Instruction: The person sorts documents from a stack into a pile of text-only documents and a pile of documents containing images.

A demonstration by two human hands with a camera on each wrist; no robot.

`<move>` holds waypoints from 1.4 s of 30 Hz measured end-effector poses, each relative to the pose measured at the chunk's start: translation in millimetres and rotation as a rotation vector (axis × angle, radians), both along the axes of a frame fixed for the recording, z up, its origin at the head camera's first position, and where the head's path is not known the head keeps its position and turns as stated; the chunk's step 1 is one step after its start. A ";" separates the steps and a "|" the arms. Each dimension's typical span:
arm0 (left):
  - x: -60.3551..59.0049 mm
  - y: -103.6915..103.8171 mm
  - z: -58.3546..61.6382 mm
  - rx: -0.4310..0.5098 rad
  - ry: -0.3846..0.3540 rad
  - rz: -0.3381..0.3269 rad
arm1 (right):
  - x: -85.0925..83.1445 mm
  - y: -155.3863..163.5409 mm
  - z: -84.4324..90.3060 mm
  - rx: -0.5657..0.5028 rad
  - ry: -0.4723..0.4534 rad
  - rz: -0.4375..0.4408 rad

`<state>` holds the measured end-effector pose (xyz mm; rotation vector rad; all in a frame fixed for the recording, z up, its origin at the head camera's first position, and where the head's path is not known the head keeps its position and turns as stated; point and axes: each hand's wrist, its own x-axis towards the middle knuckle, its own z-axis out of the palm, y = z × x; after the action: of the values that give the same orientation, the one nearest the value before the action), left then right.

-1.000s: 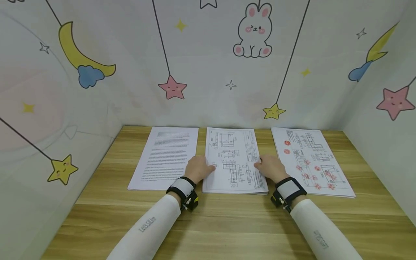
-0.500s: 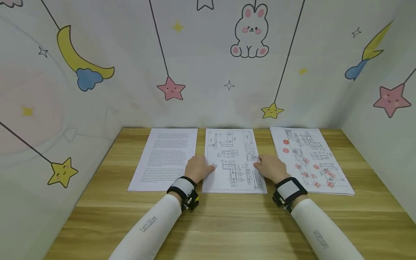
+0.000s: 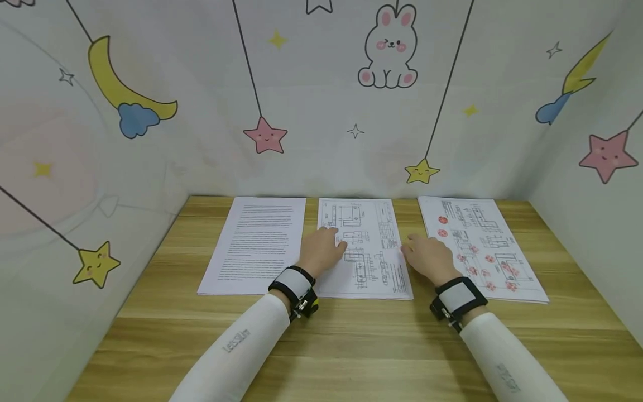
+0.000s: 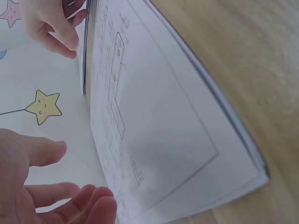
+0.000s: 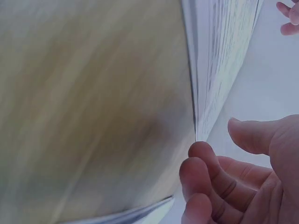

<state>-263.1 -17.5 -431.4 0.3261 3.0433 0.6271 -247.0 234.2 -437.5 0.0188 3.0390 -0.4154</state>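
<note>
Stack: middle drawing sheets [image 3: 364, 245] lie flat on the wooden table [image 3: 351, 346], between the text pages [image 3: 258, 243] and red-marked drawings [image 3: 479, 245]
Left hand [image 3: 324, 251]: fingers relaxed, resting on the sheets' left part
Right hand [image 3: 427, 258]: fingers loose, touching the right edge
Handling: thin, floppy, slippery paper; probably best lifted by opposite edges

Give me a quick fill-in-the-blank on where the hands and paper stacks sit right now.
1. The left hand rests on the ____ stack of three.
2. The stack with red marks lies on the ____.
3. The text-only stack lies on the ____.
4. The right hand touches the middle stack's ____ edge.

Missing words: middle; right; left; right
</note>
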 end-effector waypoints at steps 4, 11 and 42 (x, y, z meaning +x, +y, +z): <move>2.7 11.5 8.1 -0.016 -0.012 -0.091 | 5.0 12.7 6.3 -0.002 0.057 -0.016; 9.8 34.6 22.4 0.029 -0.004 -0.260 | 15.0 47.1 10.6 -0.008 0.123 -0.067; 54.6 136.2 -0.1 -0.331 -0.046 -0.755 | 25.6 158.8 -1.3 0.004 -0.303 -0.270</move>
<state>-208.6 118.7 -431.5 1.3071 2.5890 0.0773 -221.4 393.0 -438.8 0.4525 2.7423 -0.3834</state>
